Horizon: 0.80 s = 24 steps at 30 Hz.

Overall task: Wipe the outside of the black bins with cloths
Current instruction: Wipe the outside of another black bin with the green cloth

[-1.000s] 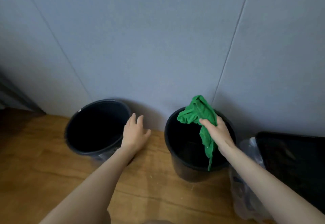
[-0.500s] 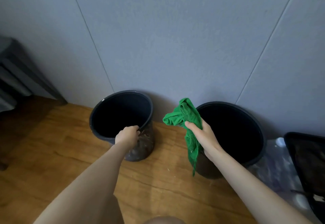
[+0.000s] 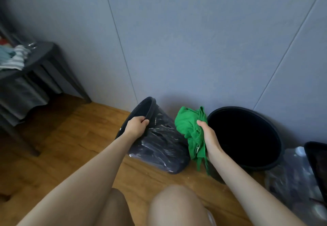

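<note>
Two black bins stand on the wooden floor against the grey wall. The left bin [image 3: 159, 142] is tipped over to the left, its plastic-wrapped side facing up. My left hand [image 3: 137, 125] grips its rim. The right bin [image 3: 276, 131] stands upright with its dark mouth open to me. Between the two bins my right hand [image 3: 208, 137] holds a bunched green cloth [image 3: 189, 128], whose tail hangs down in front of the right bin.
A dark grey side table [image 3: 44, 53] with folded cloths on it stands at the left by the wall. A clear plastic bag [image 3: 292, 181] and a black tray edge [image 3: 316, 162] lie at the far right. My knees [image 3: 173, 206] fill the bottom centre.
My left hand has tipped the left bin from upright over to the left. The view has swung left and dropped lower. The cloth hand sits between the bins.
</note>
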Tool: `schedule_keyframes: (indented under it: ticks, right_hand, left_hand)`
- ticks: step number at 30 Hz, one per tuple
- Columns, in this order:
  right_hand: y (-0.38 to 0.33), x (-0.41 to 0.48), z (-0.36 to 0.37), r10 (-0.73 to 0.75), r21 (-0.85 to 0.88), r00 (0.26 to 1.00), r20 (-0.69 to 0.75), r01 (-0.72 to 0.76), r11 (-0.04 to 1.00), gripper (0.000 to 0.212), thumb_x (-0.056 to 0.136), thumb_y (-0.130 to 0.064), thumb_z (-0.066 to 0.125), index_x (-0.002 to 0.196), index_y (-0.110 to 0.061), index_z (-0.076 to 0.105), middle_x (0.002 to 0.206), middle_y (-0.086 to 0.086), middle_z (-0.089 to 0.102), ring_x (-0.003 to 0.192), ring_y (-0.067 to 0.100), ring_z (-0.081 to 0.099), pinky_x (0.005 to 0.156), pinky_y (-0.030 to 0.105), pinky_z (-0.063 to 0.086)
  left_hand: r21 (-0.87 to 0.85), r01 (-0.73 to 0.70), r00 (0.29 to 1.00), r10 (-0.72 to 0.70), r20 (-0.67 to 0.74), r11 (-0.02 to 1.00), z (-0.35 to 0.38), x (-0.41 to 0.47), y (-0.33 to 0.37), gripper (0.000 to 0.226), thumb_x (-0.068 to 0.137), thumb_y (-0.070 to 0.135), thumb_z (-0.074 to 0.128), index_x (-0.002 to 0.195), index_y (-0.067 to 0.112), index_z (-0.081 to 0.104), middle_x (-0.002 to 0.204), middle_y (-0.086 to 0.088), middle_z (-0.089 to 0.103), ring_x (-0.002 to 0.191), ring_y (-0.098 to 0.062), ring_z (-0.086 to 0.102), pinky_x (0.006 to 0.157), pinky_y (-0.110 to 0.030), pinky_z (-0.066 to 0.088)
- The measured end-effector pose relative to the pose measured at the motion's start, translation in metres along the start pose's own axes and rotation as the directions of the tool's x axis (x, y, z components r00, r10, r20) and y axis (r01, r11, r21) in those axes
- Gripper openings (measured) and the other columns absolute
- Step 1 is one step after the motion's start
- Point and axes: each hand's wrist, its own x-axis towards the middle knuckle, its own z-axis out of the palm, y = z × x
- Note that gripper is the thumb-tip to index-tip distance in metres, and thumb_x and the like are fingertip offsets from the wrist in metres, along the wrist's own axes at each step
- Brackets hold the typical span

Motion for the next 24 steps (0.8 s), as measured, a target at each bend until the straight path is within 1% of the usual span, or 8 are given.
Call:
schedule_keyframes:
  ticks: [4,7,11,14,17,19,22,24]
  right_hand:
    - [0.003,-0.004,0.009,0.013,0.034,1.0,-0.018,-0.012,0.999,0.032,0.084,-0.029,0.057,0.1,-0.004,0.067,0.089,0.016,0.07,0.075,0.031,0.064,0.079,0.041,0.05]
    - [0.004,-0.006,0.016,0.004,0.038,1.0,-0.015,-0.003,0.999,0.029,0.083,-0.028,0.058,0.099,-0.005,0.066,0.086,0.015,0.069,0.07,0.03,0.063,0.072,0.039,0.05]
    - [0.009,-0.003,0.024,-0.052,-0.073,0.995,-0.085,0.045,0.996,0.026,0.077,-0.036,0.061,0.084,-0.012,0.069,0.079,0.005,0.07,0.077,0.026,0.065,0.077,0.037,0.051]
    - [0.016,-0.003,0.035,-0.078,-0.154,0.99,-0.115,0.06,0.986,0.04,0.061,-0.053,0.06,0.076,-0.016,0.068,0.079,0.002,0.071,0.081,0.028,0.066,0.083,0.042,0.052]
    - [0.019,-0.009,0.053,-0.11,-0.121,0.991,-0.075,0.1,0.988,0.016,0.083,-0.029,0.059,0.086,-0.015,0.065,0.084,0.003,0.067,0.083,0.024,0.062,0.075,0.031,0.047]
    - [0.024,-0.013,0.064,-0.166,-0.145,0.984,-0.059,0.156,0.977,0.011,0.088,-0.023,0.055,0.092,-0.018,0.063,0.089,0.004,0.066,0.082,0.021,0.061,0.073,0.029,0.044]
    - [0.04,-0.018,0.078,-0.251,-0.221,0.968,-0.022,0.24,0.945,0.015,0.091,-0.023,0.053,0.104,-0.022,0.061,0.09,-0.004,0.064,0.077,0.006,0.059,0.064,0.019,0.043]
    - [0.057,-0.017,0.087,-0.306,-0.321,0.952,0.026,0.298,0.899,0.026,0.092,-0.026,0.052,0.118,-0.024,0.056,0.1,-0.007,0.062,0.089,0.005,0.059,0.072,0.017,0.046]
  left_hand:
    - [-0.086,0.075,0.997,-0.073,0.022,0.994,-0.008,-0.005,0.004,0.029,0.098,0.021,0.043,0.108,0.004,0.063,0.097,-0.01,0.061,0.102,-0.03,0.058,0.094,-0.037,0.045]
    - [-0.112,0.102,0.994,-0.097,0.05,0.988,-0.007,-0.009,0.0,0.03,0.098,0.019,0.042,0.112,0.002,0.062,0.108,-0.016,0.063,0.106,-0.03,0.058,0.096,-0.038,0.044]
    - [-0.119,0.094,0.992,-0.083,0.096,0.988,-0.01,-0.007,-0.013,0.031,0.099,0.02,0.041,0.112,0.001,0.062,0.111,-0.018,0.063,0.107,-0.031,0.058,0.099,-0.04,0.044]
    - [-0.137,0.078,0.992,-0.063,0.111,0.987,-0.016,-0.004,-0.015,0.032,0.099,0.019,0.041,0.112,-0.001,0.062,0.112,-0.019,0.063,0.107,-0.031,0.058,0.099,-0.041,0.044]
    - [-0.166,0.069,0.992,-0.051,0.113,0.984,-0.014,-0.002,-0.013,0.032,0.099,0.019,0.041,0.112,-0.001,0.063,0.112,-0.019,0.064,0.105,-0.03,0.059,0.097,-0.038,0.045]
    - [-0.182,0.072,0.991,-0.05,0.121,0.981,-0.01,0.0,-0.012,0.032,0.099,0.019,0.041,0.111,-0.001,0.063,0.11,-0.018,0.064,0.101,-0.027,0.059,0.094,-0.035,0.045]
    - [-0.221,0.085,0.991,-0.058,0.123,0.972,-0.005,0.006,-0.011,0.032,0.098,0.02,0.043,0.107,-0.002,0.064,0.106,-0.021,0.065,0.099,-0.032,0.061,0.095,-0.041,0.048]
    - [-0.233,0.074,0.993,-0.05,0.107,0.97,0.0,0.01,-0.01,0.033,0.097,0.02,0.044,0.102,-0.005,0.065,0.097,-0.022,0.065,0.092,-0.032,0.06,0.088,-0.038,0.047]
